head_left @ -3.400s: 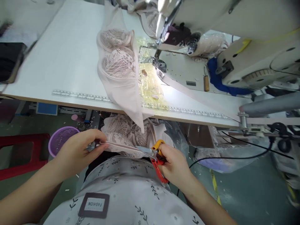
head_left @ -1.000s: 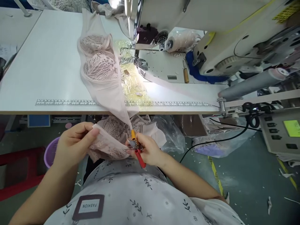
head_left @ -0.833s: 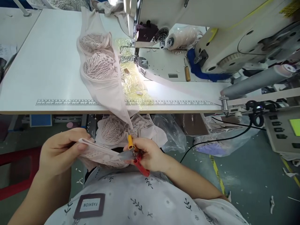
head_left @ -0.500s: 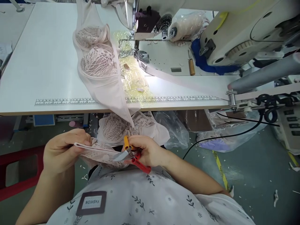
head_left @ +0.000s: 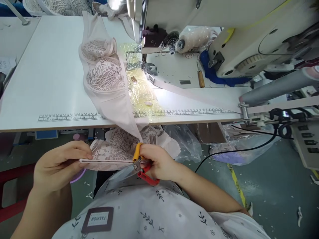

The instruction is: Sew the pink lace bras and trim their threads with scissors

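Left hand: thumb and fingers pinch one end of a lace cloth. Right hand: fingers curl around scissors beside it. A bra overhangs the table's edge.

- We could pass over the white tabletop, left of the draped bra.
- Beyond our right hand, the sewing machine and grey tube block us.

On the tabletop, a bra lies left of the sewing machine, across the ruler, and overhangs the front, before which scissors sit right of a lace garment, a stool farther left.
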